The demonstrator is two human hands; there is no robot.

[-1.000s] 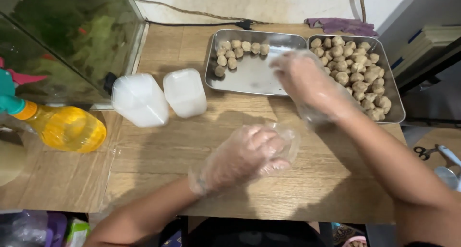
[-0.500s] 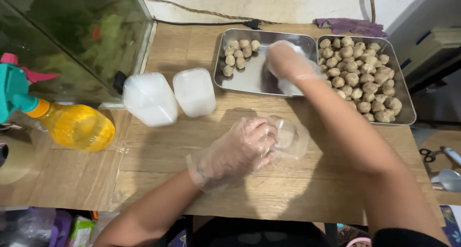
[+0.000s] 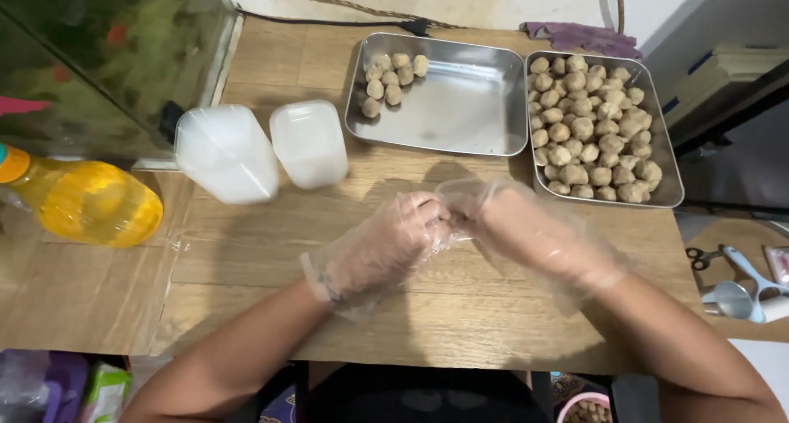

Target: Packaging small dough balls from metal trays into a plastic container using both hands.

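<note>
Both my hands wear clear plastic gloves and meet over the middle of the wooden table (image 3: 246,258). My left hand (image 3: 382,246) and my right hand (image 3: 530,234) have their fingertips together around a small clear plastic cup (image 3: 459,194), which is mostly hidden between them. I cannot see what is inside it. Beyond the hands stand two steel trays. The left tray (image 3: 444,119) holds several brown meatballs (image 3: 386,79) in its far left corner. The right tray (image 3: 667,156) is full of the same meatballs (image 3: 588,123).
Two white lidded plastic tubs (image 3: 226,153) (image 3: 308,143) stand left of the trays. A yellow spray bottle (image 3: 86,205) lies at the left, beside a glass aquarium (image 3: 107,53). A purple cloth (image 3: 583,38) lies behind the trays. Scissors and a scoop (image 3: 727,283) lie off the table's right edge.
My right hand has left the left tray, which now has fewer meatballs in its top row, and come back to join the left hand at the cup.
</note>
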